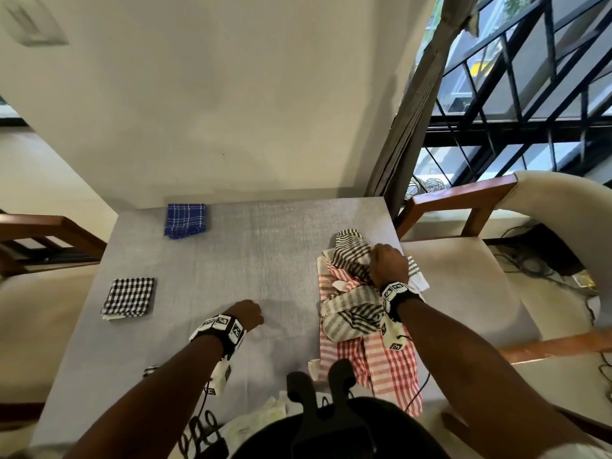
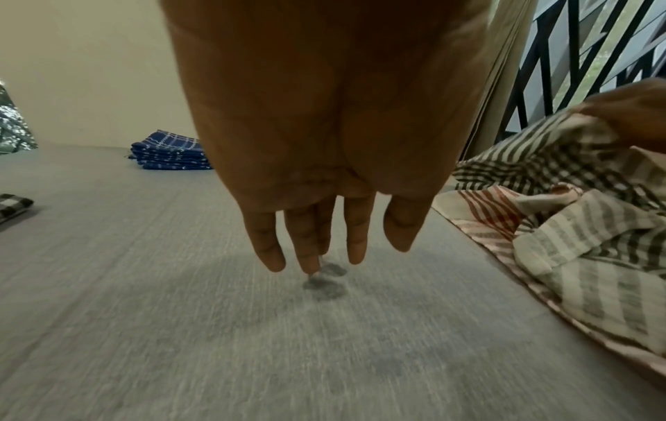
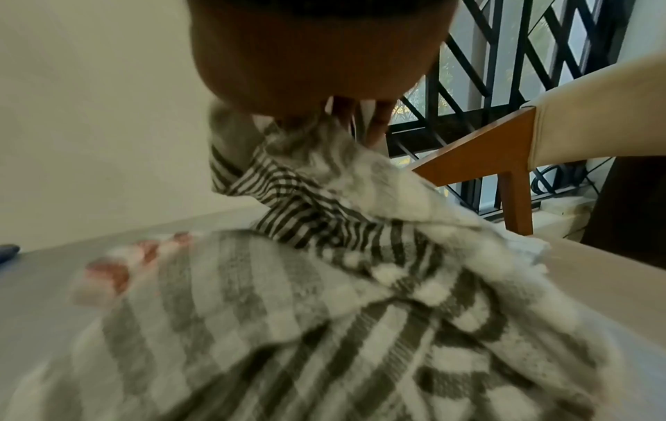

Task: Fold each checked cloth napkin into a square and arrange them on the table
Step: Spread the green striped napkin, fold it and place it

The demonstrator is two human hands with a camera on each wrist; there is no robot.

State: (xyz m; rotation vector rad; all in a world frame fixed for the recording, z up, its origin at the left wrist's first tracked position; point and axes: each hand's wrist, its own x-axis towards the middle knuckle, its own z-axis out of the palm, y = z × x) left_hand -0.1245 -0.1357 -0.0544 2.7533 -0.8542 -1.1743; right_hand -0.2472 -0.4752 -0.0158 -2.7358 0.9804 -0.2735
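Note:
A folded blue checked napkin [image 1: 185, 220] [image 2: 169, 153] lies at the table's far left. A folded black-and-white checked napkin [image 1: 128, 297] [image 2: 12, 206] sits at the left edge. On the right, a crumpled grey-striped napkin [image 1: 351, 303] [image 2: 576, 216] [image 3: 324, 299] lies over a red checked napkin [image 1: 390, 369] [image 2: 482, 210]. My right hand [image 1: 387, 265] [image 3: 346, 119] grips the grey napkin's far part, lifting it. My left hand [image 1: 248, 314] [image 2: 317, 242] hovers over the bare table with fingers [image 2: 306, 250] hanging straight, holding nothing.
The grey table [image 1: 258, 260] abuts a cream wall. A wooden chair with a cream cushion [image 1: 463, 276] [image 3: 504, 159] stands to the right under a barred window [image 1: 530, 111]. Another chair [image 1: 43, 233] stands to the left. Cables and white cloth lie at the near edge.

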